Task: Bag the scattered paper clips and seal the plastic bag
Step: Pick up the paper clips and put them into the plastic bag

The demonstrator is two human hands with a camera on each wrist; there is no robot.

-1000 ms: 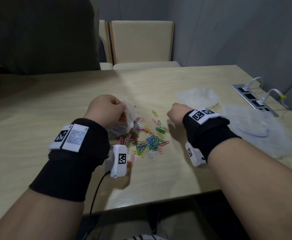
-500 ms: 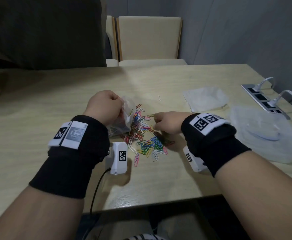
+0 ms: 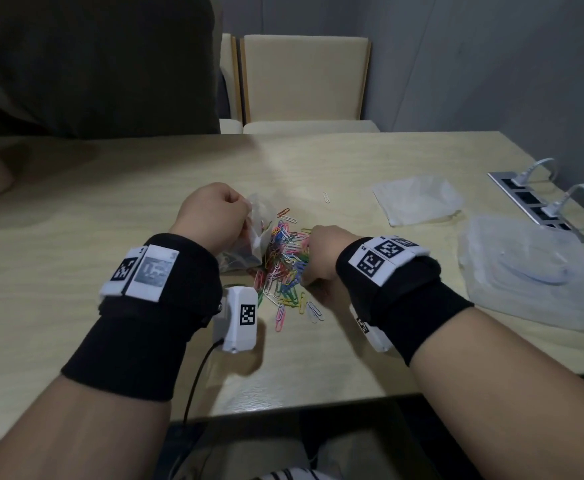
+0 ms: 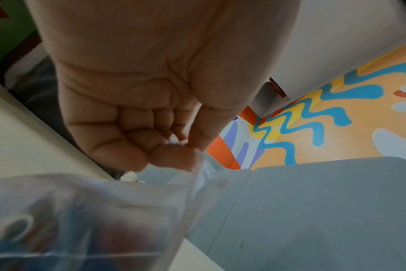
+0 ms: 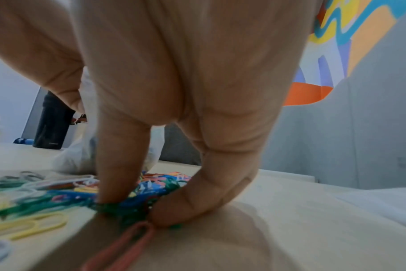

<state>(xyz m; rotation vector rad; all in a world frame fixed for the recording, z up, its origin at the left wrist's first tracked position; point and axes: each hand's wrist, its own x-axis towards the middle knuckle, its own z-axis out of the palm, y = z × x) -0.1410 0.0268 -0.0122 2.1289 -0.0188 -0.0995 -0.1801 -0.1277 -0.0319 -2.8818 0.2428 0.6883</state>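
Note:
A heap of coloured paper clips (image 3: 285,268) lies on the table (image 3: 110,209) between my hands. My left hand (image 3: 214,216) pinches the rim of a small clear plastic bag (image 3: 254,237) just left of the heap; the left wrist view shows thumb and forefinger of that left hand (image 4: 188,146) closed on the bag (image 4: 81,220), which holds some clips. My right hand (image 3: 314,259) reaches down into the right side of the heap. In the right wrist view the right hand (image 5: 132,207) pinches green and blue paper clips (image 5: 127,203) between its fingers (image 5: 118,174) and thumb against the tabletop.
One white clip (image 3: 325,197) lies apart, farther back. A flat empty bag (image 3: 417,199) and a larger crumpled plastic bag (image 3: 533,271) lie to the right, beside a socket strip (image 3: 540,206). Chairs (image 3: 304,81) and a seated person (image 3: 93,64) are across the table.
My right hand has moved left from beside the heap into it, pushing the clips closer to the bag. The left hand has kept holding the bag.

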